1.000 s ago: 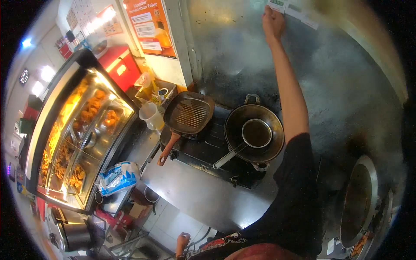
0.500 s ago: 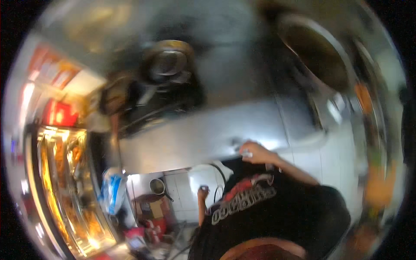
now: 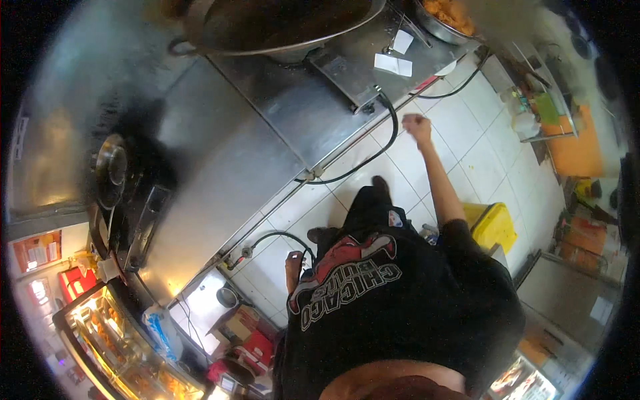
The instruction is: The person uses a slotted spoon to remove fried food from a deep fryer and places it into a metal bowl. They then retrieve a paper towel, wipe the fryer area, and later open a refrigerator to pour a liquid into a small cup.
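My right hand (image 3: 417, 128) is stretched out over the tiled floor, just off the edge of the steel counter (image 3: 200, 133). Its fingers are curled closed, and whatever they might hold is hidden. Close to my body, my left hand (image 3: 293, 267) hangs low with closed fingers around something small and dark that I cannot make out. A black hose (image 3: 391, 127) loops along the counter's front edge, nearest to my right hand. On the counter stands a large wide pan (image 3: 280, 48) with a ring handle. White papers (image 3: 393, 65) lie beside it.
A metal bowl of orange-brown food (image 3: 447, 23) stands at the far right. At the left is a burner with a round pan (image 3: 111, 170). A lit glass food cabinet (image 3: 107, 333) is at lower left. A yellow bin (image 3: 497, 227) stands on the floor to my right.
My view has swung to the right, bringing the large pan and hose into full sight. My right hand has moved from the counter edge to out over the floor. The left stays low.
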A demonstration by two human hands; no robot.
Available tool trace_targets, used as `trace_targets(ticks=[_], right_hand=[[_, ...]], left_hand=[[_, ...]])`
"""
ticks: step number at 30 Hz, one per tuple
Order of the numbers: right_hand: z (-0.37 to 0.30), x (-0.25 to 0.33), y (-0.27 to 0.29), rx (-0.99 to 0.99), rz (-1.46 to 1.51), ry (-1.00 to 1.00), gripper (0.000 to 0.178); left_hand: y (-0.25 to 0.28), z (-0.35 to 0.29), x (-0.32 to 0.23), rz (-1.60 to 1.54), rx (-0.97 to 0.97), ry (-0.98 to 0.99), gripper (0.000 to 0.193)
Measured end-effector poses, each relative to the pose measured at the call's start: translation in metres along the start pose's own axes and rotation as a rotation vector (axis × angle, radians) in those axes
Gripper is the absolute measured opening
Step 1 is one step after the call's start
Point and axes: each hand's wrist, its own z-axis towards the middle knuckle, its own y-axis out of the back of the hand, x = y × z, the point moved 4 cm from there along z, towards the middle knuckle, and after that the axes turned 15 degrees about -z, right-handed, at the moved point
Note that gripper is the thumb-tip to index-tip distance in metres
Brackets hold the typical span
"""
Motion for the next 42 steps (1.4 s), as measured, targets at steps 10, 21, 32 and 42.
trace_targets(ticks=[10,21,32,42], right_hand=[[0.345,0.019,0.003,-0.411,-0.553,0.612,0.024],[0.266,0.009,0.052,0.010,-0.255,0.827,0.015],[0.328,0.060,0.033,0.077,0.159,0.751,0.021],[0.346,0.064,-0.014,0.236,0.241,0.394,0.022]], left_hand=[[-0.222,0.070,-0.011,0.527,0.144,-0.202,0.021],[-0.554,0.093,-0.272,0.280,0.118,-0.337,0.019],[-0.596,0.226,-0.452,0.568,-0.693,-0.477,0.050],[-0.592,0.232,-0.437,0.115,-0.597,-0.676,0.015]])
